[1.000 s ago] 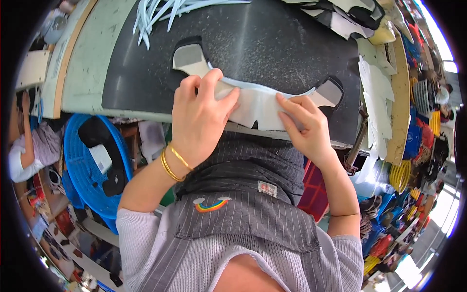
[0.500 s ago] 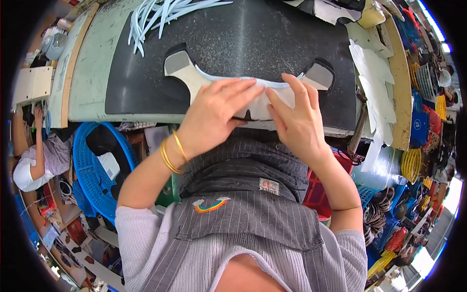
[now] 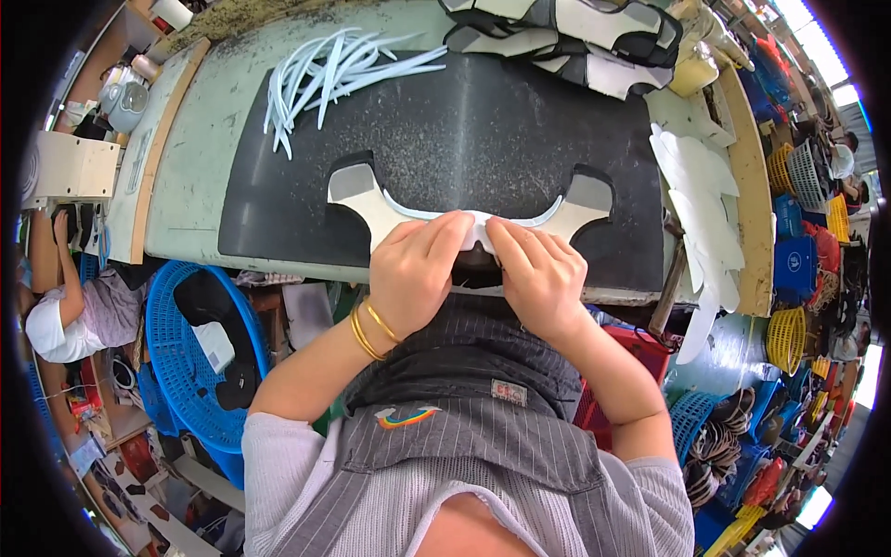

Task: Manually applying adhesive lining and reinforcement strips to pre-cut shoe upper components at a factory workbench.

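Note:
A curved white and grey shoe upper piece (image 3: 357,202) with black edging lies at the near side of a black mat (image 3: 445,121). A pale blue strip (image 3: 406,211) runs along its inner curved edge. My left hand (image 3: 418,267) pinches the middle of the piece, fingers bent over the strip. Close beside it, my right hand (image 3: 540,274) grips the same middle part, thumb underneath. The fingertips of both hands nearly meet there and hide part of the edge. The two ends of the piece spread out flat on the mat.
Loose pale blue strips (image 3: 325,79) are heaped at the mat's far left. More upper pieces (image 3: 594,56) are stacked far right. White sheets (image 3: 701,204) and a wooden-handled tool (image 3: 670,283) lie right. A blue basket (image 3: 160,334) stands left; another person (image 3: 65,316) sits beyond.
Both hands have gone from flattened fingers on the strip to a pinch at the middle of the piece. The piece sits lower in the picture, and the head view has shifted.

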### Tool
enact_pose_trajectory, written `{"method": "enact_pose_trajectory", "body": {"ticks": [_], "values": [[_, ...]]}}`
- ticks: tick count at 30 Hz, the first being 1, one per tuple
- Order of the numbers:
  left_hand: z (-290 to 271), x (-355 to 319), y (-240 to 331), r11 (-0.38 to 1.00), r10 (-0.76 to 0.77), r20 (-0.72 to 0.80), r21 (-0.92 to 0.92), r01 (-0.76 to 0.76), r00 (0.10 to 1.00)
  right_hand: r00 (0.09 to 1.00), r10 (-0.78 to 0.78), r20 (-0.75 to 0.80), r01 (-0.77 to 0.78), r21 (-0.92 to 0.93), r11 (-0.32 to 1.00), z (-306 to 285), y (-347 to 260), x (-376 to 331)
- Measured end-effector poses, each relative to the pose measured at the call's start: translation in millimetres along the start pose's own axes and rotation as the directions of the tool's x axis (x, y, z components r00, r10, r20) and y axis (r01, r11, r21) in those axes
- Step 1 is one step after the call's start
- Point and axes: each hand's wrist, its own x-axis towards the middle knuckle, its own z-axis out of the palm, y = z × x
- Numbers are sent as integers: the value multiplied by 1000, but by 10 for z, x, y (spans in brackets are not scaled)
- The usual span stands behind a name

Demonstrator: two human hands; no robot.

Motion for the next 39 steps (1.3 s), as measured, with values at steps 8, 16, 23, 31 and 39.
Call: {"method": "enact_pose_trajectory", "body": {"ticks": [8,16,23,31,39], "values": [[-382,-40,-136,965,253,399,-172,-199,882,897,-347,273,351,35,936,-249,51,-149],[-538,476,-408,900,58,751,-325,291,658,835,-162,526,-69,393,917,-357,426,322],[-649,447,-184,842,453,319,153,-517,832,866,-461,194,499,-392,773,-500,224,240],[-447,232,-182,980,199,633,-124,-156,748,882,-81,464,-100,351,931,-432,120,24],[-13,860,-421,988,143,518,-119,-95,843,944,-52,325,18,107,994,-43,-132,-49]]}}
